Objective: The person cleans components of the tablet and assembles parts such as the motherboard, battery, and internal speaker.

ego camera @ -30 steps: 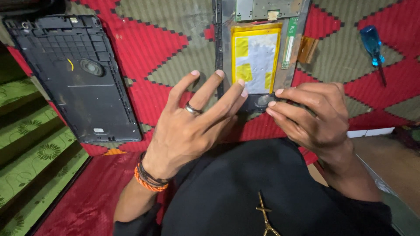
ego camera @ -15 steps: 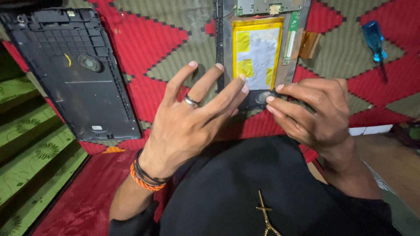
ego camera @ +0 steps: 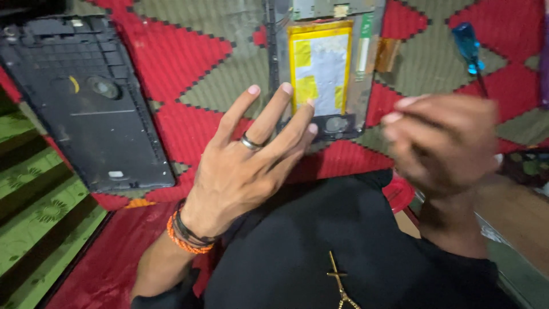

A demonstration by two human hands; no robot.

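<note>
Red patterned rug [ego camera: 189, 51]; opened tablet [ego camera: 326, 74], yellow-taped battery [ego camera: 320, 66] exposed.

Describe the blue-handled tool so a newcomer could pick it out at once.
Start at the opened tablet with its yellow battery, top centre on the red patterned rug. Look right, above the blurred right hand: the screwdriver is the only translucent blue thing there.

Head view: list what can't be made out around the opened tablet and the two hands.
- Right hand: motion-blurred; whether it holds anything cannot be told.
- Opened tablet: top cut off by the frame's upper edge; lower edge partly behind the left hand fingers.
- Blue-handled screwdriver: its tip is hidden behind the right hand.
- Black back cover: inner details too small.
</note>
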